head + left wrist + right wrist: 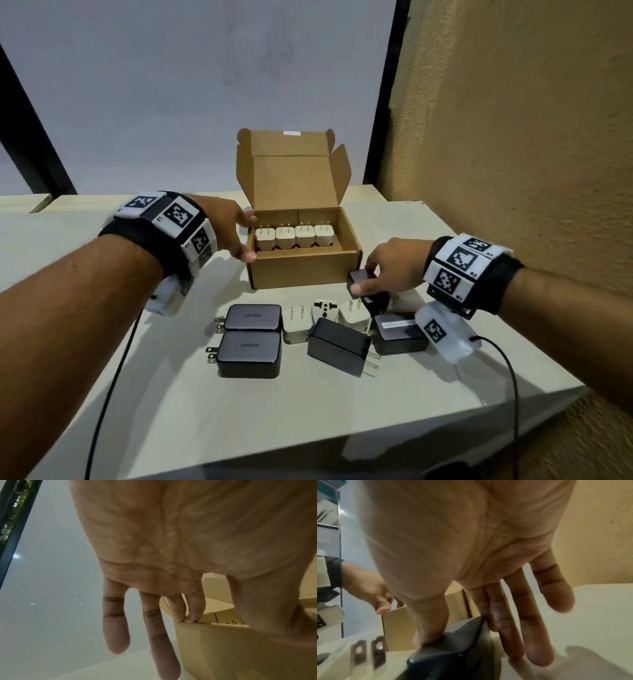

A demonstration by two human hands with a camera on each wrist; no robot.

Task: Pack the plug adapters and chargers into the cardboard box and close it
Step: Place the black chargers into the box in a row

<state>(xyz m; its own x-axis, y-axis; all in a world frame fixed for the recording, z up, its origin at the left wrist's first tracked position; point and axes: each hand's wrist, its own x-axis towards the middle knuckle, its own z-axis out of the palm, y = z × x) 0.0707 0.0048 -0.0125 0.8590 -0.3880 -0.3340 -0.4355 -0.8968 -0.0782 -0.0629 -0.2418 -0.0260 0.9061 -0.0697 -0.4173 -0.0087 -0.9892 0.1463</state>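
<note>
Right hand [394, 263] pinches a dark charger [359, 279] between thumb and fingers, just beside the front right corner of the cardboard box [301, 270]. Left hand [229, 226], fingers nearly straight, touches the box's left wall at its rim. The box stands open near the tabletop's [171, 394] far edge, with four white plug adapters [294, 236] upright inside. More chargers [250, 353] lie nearer the front edge.

I read dim, flat indoor light in head view; soft shadows on table [171, 411]. Frame edges bow. Wrist views soft: right hand [453, 540] and black charger [452, 658] motion-blurred.
</note>
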